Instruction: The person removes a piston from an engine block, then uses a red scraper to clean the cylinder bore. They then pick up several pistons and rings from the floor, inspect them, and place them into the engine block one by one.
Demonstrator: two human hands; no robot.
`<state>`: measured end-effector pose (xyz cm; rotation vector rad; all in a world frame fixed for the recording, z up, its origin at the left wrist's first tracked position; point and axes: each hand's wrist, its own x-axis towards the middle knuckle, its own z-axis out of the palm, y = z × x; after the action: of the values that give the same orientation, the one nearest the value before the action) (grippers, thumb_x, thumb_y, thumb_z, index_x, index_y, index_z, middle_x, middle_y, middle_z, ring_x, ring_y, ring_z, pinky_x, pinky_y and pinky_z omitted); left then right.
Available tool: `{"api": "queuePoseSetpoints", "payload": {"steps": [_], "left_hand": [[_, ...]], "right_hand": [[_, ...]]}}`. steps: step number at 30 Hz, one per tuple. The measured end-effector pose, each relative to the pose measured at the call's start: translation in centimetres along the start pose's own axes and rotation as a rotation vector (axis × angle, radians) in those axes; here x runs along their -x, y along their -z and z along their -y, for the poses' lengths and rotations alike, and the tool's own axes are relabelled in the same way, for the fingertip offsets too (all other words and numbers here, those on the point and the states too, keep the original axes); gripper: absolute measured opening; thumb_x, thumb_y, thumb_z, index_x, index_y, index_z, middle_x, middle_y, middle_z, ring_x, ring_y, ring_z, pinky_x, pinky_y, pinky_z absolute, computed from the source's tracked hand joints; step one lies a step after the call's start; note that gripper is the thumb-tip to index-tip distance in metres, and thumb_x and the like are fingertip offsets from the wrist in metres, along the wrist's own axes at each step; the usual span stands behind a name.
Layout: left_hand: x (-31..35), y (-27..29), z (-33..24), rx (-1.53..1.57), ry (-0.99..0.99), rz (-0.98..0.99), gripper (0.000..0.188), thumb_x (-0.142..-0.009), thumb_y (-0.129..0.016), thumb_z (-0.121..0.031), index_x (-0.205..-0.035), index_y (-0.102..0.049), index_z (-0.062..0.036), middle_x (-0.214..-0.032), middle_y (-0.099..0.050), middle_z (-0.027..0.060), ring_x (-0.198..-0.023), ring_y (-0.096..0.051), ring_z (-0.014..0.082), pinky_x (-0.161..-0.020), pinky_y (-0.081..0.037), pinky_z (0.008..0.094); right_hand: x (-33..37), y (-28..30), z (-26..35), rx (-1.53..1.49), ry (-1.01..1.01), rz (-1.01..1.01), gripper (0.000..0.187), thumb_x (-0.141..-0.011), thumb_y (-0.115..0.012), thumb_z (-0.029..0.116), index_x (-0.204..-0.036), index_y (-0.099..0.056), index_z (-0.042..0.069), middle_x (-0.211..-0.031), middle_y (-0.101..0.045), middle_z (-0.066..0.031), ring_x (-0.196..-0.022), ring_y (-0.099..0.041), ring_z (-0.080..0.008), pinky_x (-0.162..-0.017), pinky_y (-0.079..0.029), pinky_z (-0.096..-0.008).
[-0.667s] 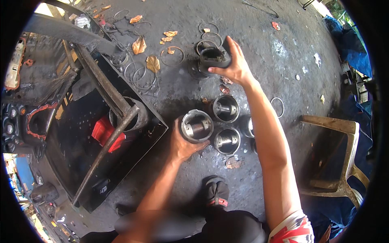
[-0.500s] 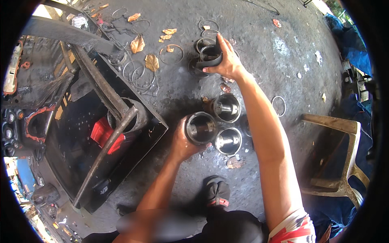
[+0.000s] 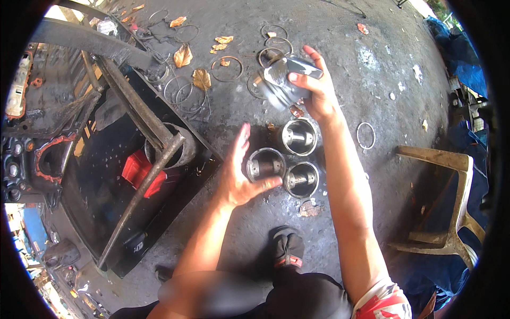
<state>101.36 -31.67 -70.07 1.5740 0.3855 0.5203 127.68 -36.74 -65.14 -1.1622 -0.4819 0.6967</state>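
My right hand (image 3: pixel 317 90) grips a grey metal piston (image 3: pixel 279 87), lifted and tipped on its side; its grooved end is blurred by motion. Three more pistons stand hollow end up on the ground: a left one (image 3: pixel 265 164), a far one (image 3: pixel 299 136) and a near one (image 3: pixel 302 179). Each shows a pin across its inside or bosses in its wall. Beside the left piston my left hand (image 3: pixel 237 178) is open, fingers spread and thumb stretched along its near rim; whether the thumb touches cannot be told.
Thin metal rings (image 3: pixel 227 68) and dry leaves (image 3: pixel 202 79) litter the dark ground. On the left is a black metal tray (image 3: pixel 196 175) with a red container (image 3: pixel 143 173) and a rusty frame bar (image 3: pixel 139 199). A worn plastic chair (image 3: pixel 457 207) stands at right.
My right hand has raised its piston off the ground and tipped it, shifting slightly right. My left hand has let go of the left piston and spread its fingers.
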Motion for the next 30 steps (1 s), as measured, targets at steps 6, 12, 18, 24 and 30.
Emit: {"api": "queuePoseSetpoints", "payload": {"steps": [6,12,18,24,30], "left_hand": [[-3.0,-0.6,-4.2,0.072,0.109,-0.029,0.136,-0.06,-0.105,-0.028,-0.158,-0.019,0.0057,-0.152,-0.044,0.03,-0.135,-0.055,0.0373,-0.114,-0.05,0.05],[-1.3,-0.4,-4.9,0.307,0.298,0.058,0.108,-0.059,-0.105,-0.028,-0.142,-0.045,0.0062,-0.128,-0.065,0.0195,-0.118,-0.067,0.0287,-0.103,-0.059,0.0426],[-2.2,2.4,-7.9,0.1,0.155,0.1,0.082,-0.067,-0.1,-0.024,-0.134,-0.06,-0.0001,-0.119,-0.072,0.0088,-0.106,-0.069,0.018,-0.096,-0.056,0.0353],[-1.6,12.0,-19.9,0.168,0.131,0.182,0.064,-0.074,-0.095,-0.03,-0.123,-0.068,0.0018,-0.115,-0.076,0.0114,-0.107,-0.072,0.0219,-0.1,-0.055,0.0358],[2.6,21.5,-23.9,0.179,0.184,0.002,0.066,-0.087,-0.088,-0.037,-0.135,-0.064,0.0013,-0.12,-0.075,0.0125,-0.119,-0.068,0.021,-0.098,-0.056,0.0376]], "right_hand": [[6.9,-2.6,2.5,0.048,-0.054,0.168,0.105,-0.06,-0.093,0.003,-0.153,-0.045,0.006,-0.12,-0.067,-0.0134,-0.109,-0.066,-0.0252,-0.098,-0.053,-0.0389],[9.4,-4.1,3.0,0.011,-0.209,0.102,0.099,-0.062,-0.09,0.001,-0.151,-0.047,0.007,-0.116,-0.067,-0.0079,-0.107,-0.067,-0.0231,-0.1,-0.052,-0.0387],[10.0,-7.4,5.6,-0.018,-0.155,0.129,0.101,-0.064,-0.093,0.01,-0.152,-0.044,0.002,-0.12,-0.067,-0.0092,-0.112,-0.065,-0.023,-0.104,-0.05,-0.0373],[8.2,-16.1,11.0,-0.079,-0.15,0.372,0.106,-0.071,-0.097,0.022,-0.156,-0.037,0.001,-0.136,-0.061,-0.0175,-0.13,-0.057,-0.0296,-0.114,-0.042,-0.0424],[7.3,-28.4,10.1,-0.043,-0.096,0.541,0.111,-0.074,-0.098,0.029,-0.155,-0.029,-0.001,-0.134,-0.06,-0.0199,-0.126,-0.059,-0.0312,-0.113,-0.046,-0.0465]]}}
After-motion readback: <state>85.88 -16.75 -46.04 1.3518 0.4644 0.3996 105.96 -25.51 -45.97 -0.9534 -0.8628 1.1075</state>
